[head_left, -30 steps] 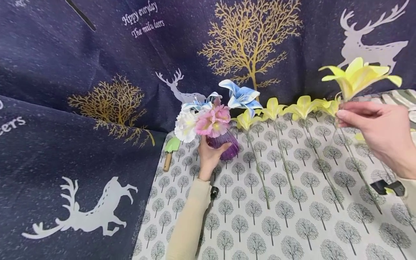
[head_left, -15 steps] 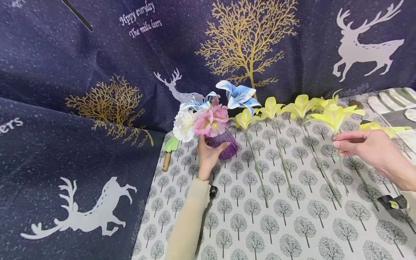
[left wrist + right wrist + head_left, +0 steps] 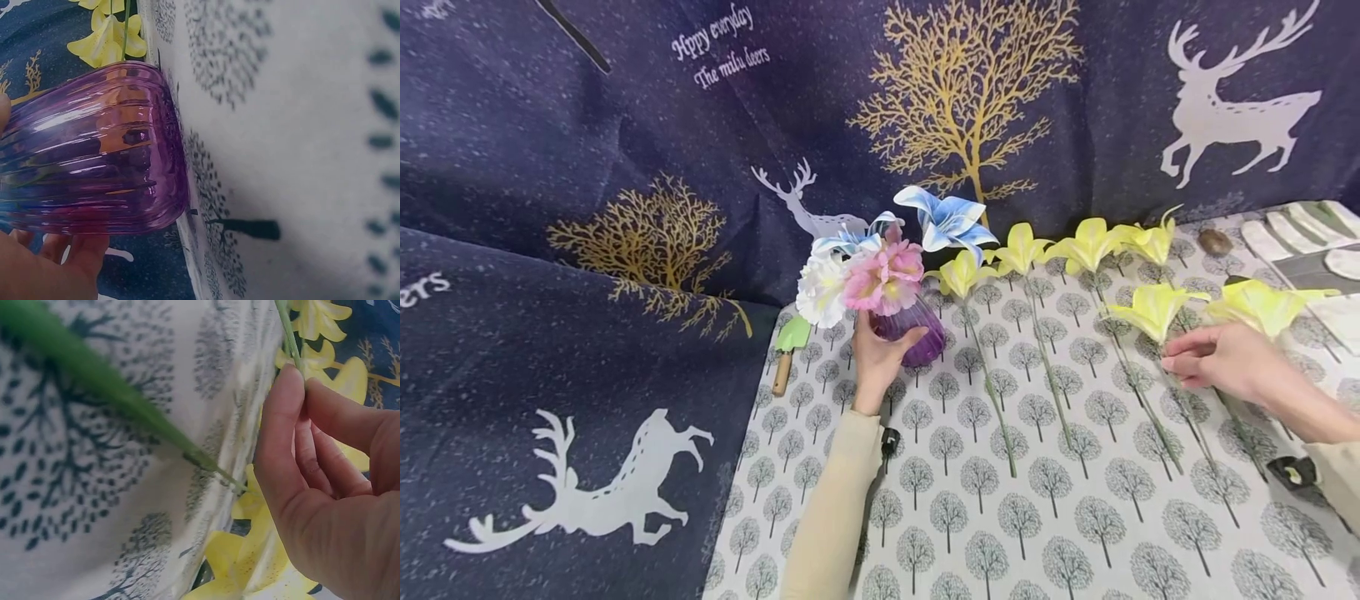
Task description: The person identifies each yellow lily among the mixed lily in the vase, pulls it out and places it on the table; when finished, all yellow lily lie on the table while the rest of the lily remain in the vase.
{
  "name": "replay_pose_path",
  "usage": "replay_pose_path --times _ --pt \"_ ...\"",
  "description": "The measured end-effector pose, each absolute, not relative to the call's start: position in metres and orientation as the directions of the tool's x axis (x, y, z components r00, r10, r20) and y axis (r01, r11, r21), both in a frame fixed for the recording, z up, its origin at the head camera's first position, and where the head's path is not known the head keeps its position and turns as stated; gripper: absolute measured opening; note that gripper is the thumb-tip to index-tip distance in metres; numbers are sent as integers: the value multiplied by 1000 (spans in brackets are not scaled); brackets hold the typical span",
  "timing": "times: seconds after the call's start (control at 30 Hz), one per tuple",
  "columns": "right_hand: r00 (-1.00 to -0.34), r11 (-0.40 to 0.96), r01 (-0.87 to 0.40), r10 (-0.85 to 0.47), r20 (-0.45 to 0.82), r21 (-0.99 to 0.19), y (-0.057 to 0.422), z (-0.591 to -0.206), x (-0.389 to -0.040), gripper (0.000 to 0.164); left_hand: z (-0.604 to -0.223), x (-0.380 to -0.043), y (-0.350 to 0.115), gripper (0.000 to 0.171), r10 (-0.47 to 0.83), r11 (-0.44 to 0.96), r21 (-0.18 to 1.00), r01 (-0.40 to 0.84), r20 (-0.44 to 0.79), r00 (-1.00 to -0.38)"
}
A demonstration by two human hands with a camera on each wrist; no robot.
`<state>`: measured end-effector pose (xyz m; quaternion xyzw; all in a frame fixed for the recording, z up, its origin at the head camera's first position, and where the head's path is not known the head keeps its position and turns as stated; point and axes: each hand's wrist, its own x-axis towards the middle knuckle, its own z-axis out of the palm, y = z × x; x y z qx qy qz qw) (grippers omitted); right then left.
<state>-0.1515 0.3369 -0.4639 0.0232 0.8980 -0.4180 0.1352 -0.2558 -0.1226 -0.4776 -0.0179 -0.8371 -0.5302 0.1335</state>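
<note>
My left hand (image 3: 876, 362) grips a ribbed purple glass vase (image 3: 925, 337) from its left side. Out of the vase rise a pink flower (image 3: 887, 279), a white flower (image 3: 820, 292) and blue lilies (image 3: 951, 221). In the left wrist view the see-through vase (image 3: 100, 156) stands with its base at the tree-print cloth. At the right, thumb and forefinger of my right hand (image 3: 1232, 362) pinch the green stem of a yellow lily (image 3: 1157, 310), just below its bloom. Another yellow lily (image 3: 1262, 307) lies behind that hand, partly hidden by it.
Several yellow lilies (image 3: 1021, 247) lie in a row across the tree-print cloth (image 3: 955, 508), stems toward me. A green toy trowel (image 3: 788, 354) lies left of the vase. A brown stone (image 3: 1215, 242) and a striped white-and-grey cloth item (image 3: 1300, 250) are at the back right.
My right hand has come down and left, bringing the yellow lily from in front of the backdrop to low over the tablecloth. The left hand stays on the vase.
</note>
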Motion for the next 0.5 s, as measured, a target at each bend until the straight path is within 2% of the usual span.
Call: replay_pose_path --times 0.33,0.5 --pt "-958 575 173 -89 -272 -800 336 -476 -151 46 -471 -255 -121 105 -96 487 852 192 271 -958" --pt "-954 583 174 -100 -283 -794 336 -474 -150 48 -468 -254 -121 107 -82 518 842 151 224 -971"
